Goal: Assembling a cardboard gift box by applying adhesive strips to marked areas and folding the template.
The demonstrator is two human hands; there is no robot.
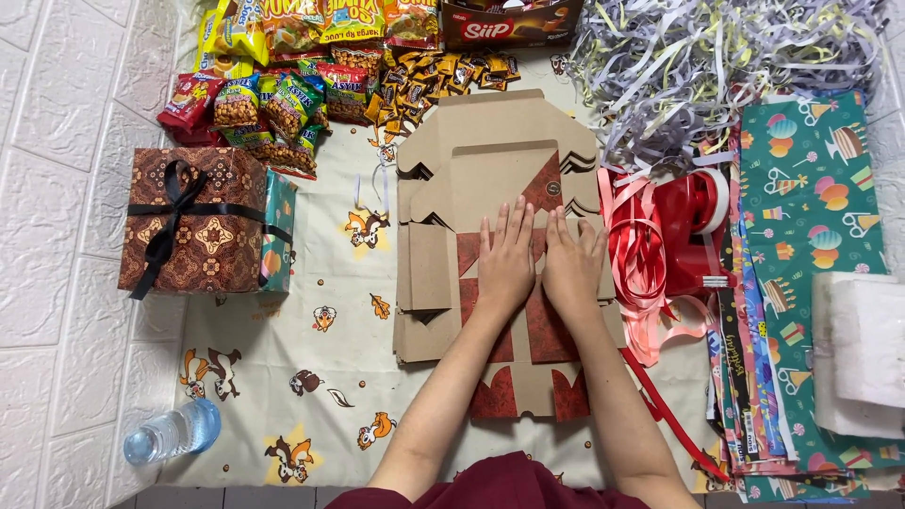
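Both hands, left (pixel 506 264) and right (pixel 572 269), flat, unclenched on cardboard stack (pixel 452 188), lower sheets seemingly hidden.

- Snack packets (pixel 283 85), yellow, green, red, heaped top left.
- Red-brown carton (pixel 509 24) at top centre.
- Brown patterned gift box (pixel 193 221), black ribbon, left.

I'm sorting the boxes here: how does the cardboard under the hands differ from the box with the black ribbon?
The cardboard lies flat and unfolded; the ribboned box stands assembled and closed. The cardboard is mostly plain brown, the box patterned all over. Both hands, left hand and right hand, press the cardboard; nothing touches the box. Both show the same brown-red pattern.
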